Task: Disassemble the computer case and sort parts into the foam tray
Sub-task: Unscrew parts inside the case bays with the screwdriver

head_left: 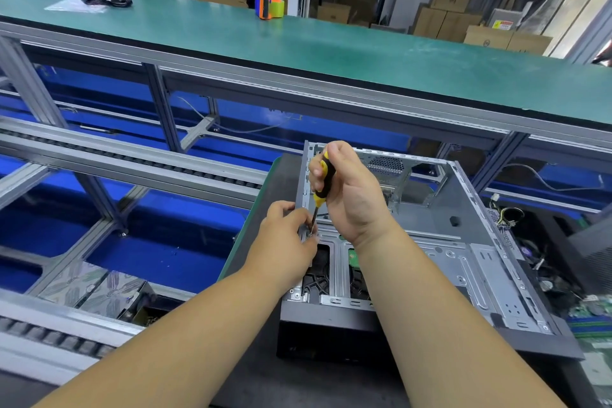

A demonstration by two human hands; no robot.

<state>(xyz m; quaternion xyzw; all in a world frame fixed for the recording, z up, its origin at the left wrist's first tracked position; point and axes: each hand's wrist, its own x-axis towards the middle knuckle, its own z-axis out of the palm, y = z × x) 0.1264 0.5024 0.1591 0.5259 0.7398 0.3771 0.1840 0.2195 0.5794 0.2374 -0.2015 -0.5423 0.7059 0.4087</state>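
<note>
The right hand (351,195) grips a yellow-and-black screwdriver (322,182) upright while the left hand (284,235) pinches at its tip, on the left inner edge of the opened computer case (463,242), which lies flat on the dark bench (258,275). The stamped steel shell looks stiff, fairly heavy and sharp-edged, likely best held by its folded rims. Loose cables (506,217) and boards lie just right.
</note>
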